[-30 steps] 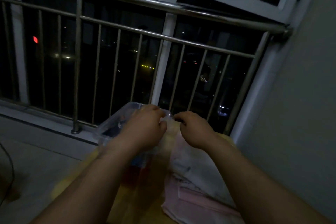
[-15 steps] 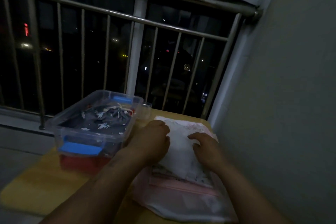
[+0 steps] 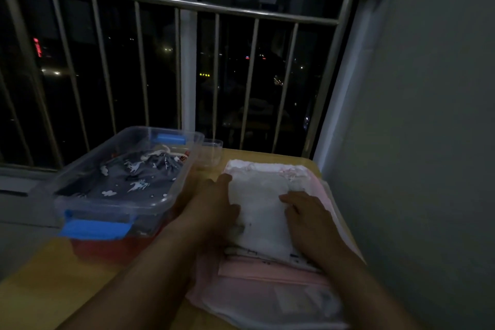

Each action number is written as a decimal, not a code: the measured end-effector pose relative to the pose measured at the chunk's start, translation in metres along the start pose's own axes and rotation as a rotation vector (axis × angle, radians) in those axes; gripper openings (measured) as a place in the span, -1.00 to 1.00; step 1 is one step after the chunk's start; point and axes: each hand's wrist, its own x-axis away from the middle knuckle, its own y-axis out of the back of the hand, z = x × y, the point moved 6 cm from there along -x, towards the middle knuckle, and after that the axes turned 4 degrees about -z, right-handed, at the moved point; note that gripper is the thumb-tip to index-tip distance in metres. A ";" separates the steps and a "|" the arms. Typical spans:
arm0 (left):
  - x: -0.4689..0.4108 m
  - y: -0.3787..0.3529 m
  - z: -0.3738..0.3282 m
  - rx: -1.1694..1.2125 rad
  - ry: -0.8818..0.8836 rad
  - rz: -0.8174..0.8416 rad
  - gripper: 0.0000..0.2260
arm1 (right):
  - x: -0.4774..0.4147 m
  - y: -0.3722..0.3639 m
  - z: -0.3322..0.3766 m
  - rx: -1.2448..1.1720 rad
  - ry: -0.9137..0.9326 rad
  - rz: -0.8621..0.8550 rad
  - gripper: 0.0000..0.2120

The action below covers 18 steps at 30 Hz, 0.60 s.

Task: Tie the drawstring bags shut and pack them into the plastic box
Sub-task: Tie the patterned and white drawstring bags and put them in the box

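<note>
On the yellow table, at twelve o'clock, a white drawstring bag tops a pile of pink bags. The left hand lies along its nine o'clock edge, thumb on the cloth; whether it pinches cannot be told. The right hand rests flat at three o'clock, fingers slightly apart. At ten o'clock, a clear plastic box holds a dark printed drawstring bag.

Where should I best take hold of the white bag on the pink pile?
Pinch the white bag at its left and right edges, coming in from both sides. It lies flat on the pink pile, so only edges offer a hold; the left hand and right hand rest there.
</note>
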 end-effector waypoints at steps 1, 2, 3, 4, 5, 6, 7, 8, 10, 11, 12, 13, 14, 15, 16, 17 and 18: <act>0.003 0.004 -0.002 0.020 -0.002 -0.015 -0.41 | 0.000 0.004 0.002 -0.060 0.001 -0.041 -0.66; 0.006 0.007 -0.004 0.075 -0.017 -0.041 -0.43 | 0.001 0.011 0.006 -0.130 0.003 -0.095 -0.68; 0.010 0.010 -0.006 0.158 -0.003 -0.052 -0.42 | 0.003 0.018 0.010 -0.201 -0.006 -0.151 -0.71; 0.015 0.013 -0.009 0.271 0.011 -0.061 -0.39 | 0.004 0.026 0.014 -0.264 -0.025 -0.198 -0.74; 0.018 0.015 -0.009 0.377 0.026 -0.074 -0.36 | 0.005 0.032 0.015 -0.314 -0.054 -0.236 -0.77; 0.019 0.017 -0.010 0.471 0.041 -0.088 -0.36 | 0.007 0.037 0.014 -0.370 -0.103 -0.263 -0.80; 0.020 0.016 -0.009 0.566 0.085 -0.088 -0.37 | 0.007 0.038 0.010 -0.441 -0.180 -0.280 -0.81; 0.025 0.017 -0.010 0.659 0.106 -0.091 -0.40 | 0.010 0.038 0.006 -0.539 -0.283 -0.277 -0.81; 0.028 0.012 -0.010 0.910 0.193 -0.035 -0.41 | 0.014 0.025 -0.003 -0.850 -0.492 -0.166 -0.86; 0.033 0.008 -0.012 0.988 0.224 0.011 -0.50 | 0.020 0.016 -0.001 -1.010 -0.578 -0.055 -0.90; 0.037 0.007 -0.014 1.030 0.242 0.048 -0.65 | 0.024 0.010 0.003 -1.106 -0.629 0.038 -0.88; 0.040 0.005 -0.015 1.081 0.269 0.067 -0.75 | 0.026 0.008 0.006 -1.139 -0.629 0.095 -0.86; 0.042 0.005 -0.015 1.146 0.291 0.076 -0.72 | 0.025 0.009 0.007 -1.125 -0.602 0.104 -0.84; 0.044 0.007 -0.016 1.166 0.304 0.072 -0.67 | 0.023 0.013 0.007 -1.098 -0.560 0.088 -0.83; 0.044 0.007 -0.016 1.191 0.308 0.050 -0.67 | 0.022 0.018 0.008 -1.077 -0.511 0.080 -0.80; 0.044 0.008 -0.013 1.219 0.321 0.024 -0.70 | 0.021 0.022 0.011 -1.065 -0.481 0.082 -0.75; 0.042 0.007 -0.011 1.229 0.315 0.008 -0.72 | 0.021 0.024 0.012 -1.065 -0.466 0.102 -0.71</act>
